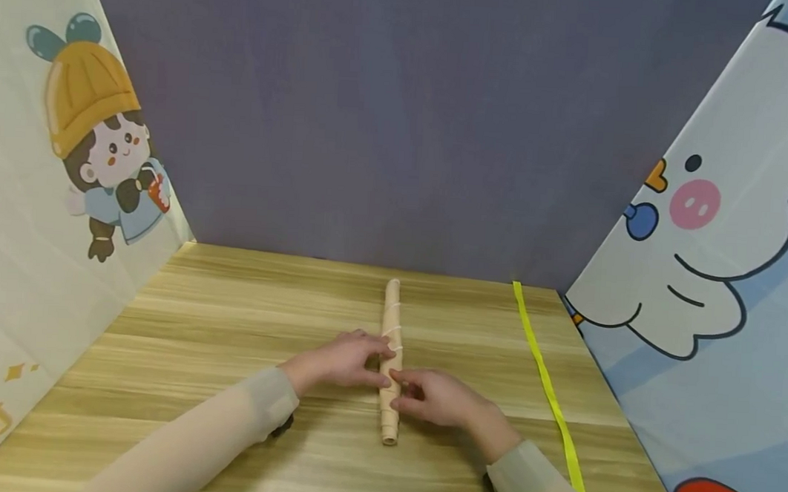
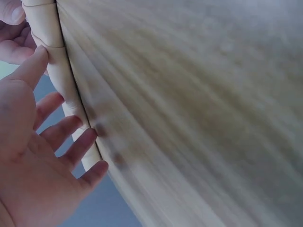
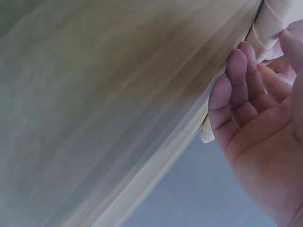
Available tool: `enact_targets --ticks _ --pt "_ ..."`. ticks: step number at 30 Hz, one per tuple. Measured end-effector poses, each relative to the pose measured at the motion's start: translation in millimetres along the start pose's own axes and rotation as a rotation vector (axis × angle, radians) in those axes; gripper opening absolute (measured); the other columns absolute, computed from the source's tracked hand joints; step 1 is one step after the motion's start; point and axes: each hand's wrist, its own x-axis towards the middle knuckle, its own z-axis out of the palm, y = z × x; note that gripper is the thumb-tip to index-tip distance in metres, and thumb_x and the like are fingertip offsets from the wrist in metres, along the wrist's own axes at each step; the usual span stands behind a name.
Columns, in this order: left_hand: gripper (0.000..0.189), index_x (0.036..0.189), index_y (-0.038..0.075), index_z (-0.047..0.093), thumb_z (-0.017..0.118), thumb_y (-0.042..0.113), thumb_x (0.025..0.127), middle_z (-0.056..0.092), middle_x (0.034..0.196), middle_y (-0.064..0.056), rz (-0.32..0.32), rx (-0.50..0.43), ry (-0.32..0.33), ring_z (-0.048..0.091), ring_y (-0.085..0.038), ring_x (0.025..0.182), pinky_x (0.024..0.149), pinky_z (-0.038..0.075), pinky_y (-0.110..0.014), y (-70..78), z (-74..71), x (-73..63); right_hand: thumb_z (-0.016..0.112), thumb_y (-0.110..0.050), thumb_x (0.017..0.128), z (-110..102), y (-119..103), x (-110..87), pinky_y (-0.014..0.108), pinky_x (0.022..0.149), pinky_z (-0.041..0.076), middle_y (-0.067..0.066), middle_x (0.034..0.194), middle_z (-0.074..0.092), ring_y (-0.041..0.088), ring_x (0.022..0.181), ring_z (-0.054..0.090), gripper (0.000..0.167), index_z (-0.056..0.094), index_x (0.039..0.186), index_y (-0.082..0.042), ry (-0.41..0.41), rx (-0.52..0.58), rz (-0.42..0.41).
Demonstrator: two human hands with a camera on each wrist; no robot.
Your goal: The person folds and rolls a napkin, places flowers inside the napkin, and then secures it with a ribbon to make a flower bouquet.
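A long beige roll [image 1: 389,414], with thin white lines winding round its far half, lies on the wood-grain table and points away from me. My left hand [image 1: 351,359] is at its left side, with thumb and fingertips touching it and the fingers spread and loosely bent. From the right, nearer to me, my right hand [image 1: 441,398] brings its index finger and thumb against the roll. The left wrist view has the left hand [image 2: 42,146] with its palm facing the roll [image 2: 52,28]. In the right wrist view the fingers of the right hand [image 3: 260,123] lie relaxed beside the roll [image 3: 272,21].
A yellow strip [image 1: 548,388] runs front to back along the right of the table [image 1: 229,326]. A dark grey panel [image 1: 387,127] stands behind. Walls with cartoon prints flank both sides, a hatted figure [image 1: 114,149] left and a white character [image 1: 758,183] right.
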Motion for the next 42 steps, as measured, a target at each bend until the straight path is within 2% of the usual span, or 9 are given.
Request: enact_targets --ticks 10,19,26,30,38,42 --pt "0.054 0.145 0.021 0.069 0.077 0.052 0.101 0.060 0.162 -0.006 -0.005 0.081 -0.036 0.057 -0.032 0.141 0.120 0.042 -0.061 7.8 -4.7 3.7 0.072 -0.046 0.106 1 -1 -1.4 0.025 0.064 0.051 -0.012 0.089 0.066 0.000 0.072 0.056 0.065 0.058 0.159 -0.011 0.000 0.018 0.027" --pt "0.054 0.145 0.024 0.069 0.075 0.055 0.102 0.058 0.164 -0.005 -0.008 0.074 -0.022 0.052 -0.036 0.151 0.125 0.036 -0.067 2.3 -1.6 4.3 0.071 -0.046 0.107 -1 0 -2.1 0.025 0.064 0.051 -0.011 0.090 0.067 0.001 0.073 0.057 0.065 0.057 0.160 -0.012 -0.010 0.035 0.034" --pt "0.054 0.145 0.020 0.069 0.075 0.052 0.102 0.058 0.164 -0.011 0.017 0.048 -0.010 0.055 -0.032 0.151 0.125 0.045 -0.054 -1.1 2.6 3.9 0.070 -0.046 0.108 -2 6 -3.4 0.024 0.066 0.051 -0.012 0.092 0.067 0.001 0.074 0.058 0.062 0.056 0.162 -0.016 -0.020 0.057 0.025" --pt "0.057 0.146 0.019 0.069 0.075 0.054 0.102 0.056 0.165 -0.012 0.009 0.038 -0.008 0.054 -0.033 0.152 0.126 0.044 -0.053 -1.3 2.8 2.6 0.068 -0.042 0.110 -10 19 -7.0 0.026 0.066 0.054 -0.008 0.096 0.069 0.005 0.075 0.062 0.060 0.055 0.162 -0.016 -0.014 0.112 0.051" --pt "0.059 0.149 0.018 0.067 0.075 0.054 0.102 0.052 0.169 -0.011 -0.010 0.046 -0.014 0.050 -0.033 0.156 0.129 0.040 -0.051 -0.8 3.9 2.1 0.068 -0.032 0.111 -53 63 -32.3 0.029 0.062 0.055 0.008 0.095 0.073 0.022 0.073 0.067 0.046 0.067 0.147 -0.004 0.152 0.122 0.116" --pt "0.059 0.149 0.018 0.067 0.075 0.053 0.102 0.052 0.169 -0.011 -0.010 0.044 -0.013 0.050 -0.032 0.156 0.129 0.041 -0.050 -1.1 5.1 2.8 0.068 -0.026 0.111 -73 87 -53.1 0.028 0.065 0.054 0.010 0.098 0.075 0.018 0.077 0.067 0.040 0.070 0.142 -0.001 0.231 0.112 0.142"
